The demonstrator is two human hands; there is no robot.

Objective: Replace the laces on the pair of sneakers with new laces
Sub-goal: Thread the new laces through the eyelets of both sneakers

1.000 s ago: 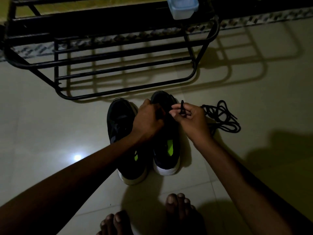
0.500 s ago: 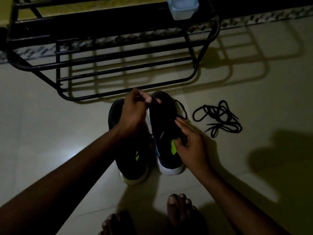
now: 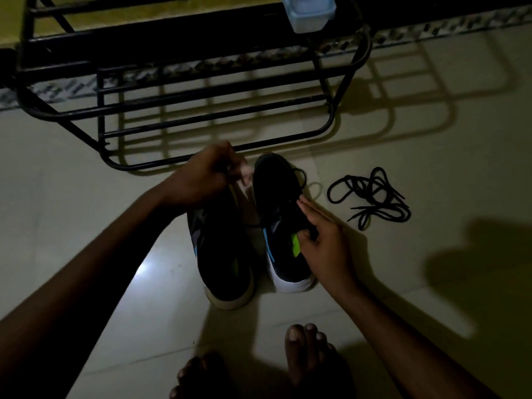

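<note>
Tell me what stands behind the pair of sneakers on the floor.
A black metal rack stands behind the sneakers, a pale plastic box on its top. The left hand hides the left sneaker's toe and the floor just beyond.

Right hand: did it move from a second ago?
Yes. The right hand has come back toward the person, away from the loose laces, and now grips the right sneaker.

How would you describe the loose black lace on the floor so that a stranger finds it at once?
Start at the black metal rack by the wall; before it two dark sneakers stand side by side on the pale floor. Right of them, touching neither, lies the tangle of black lace. It alone is thin, looped and free of any shoe.
</note>
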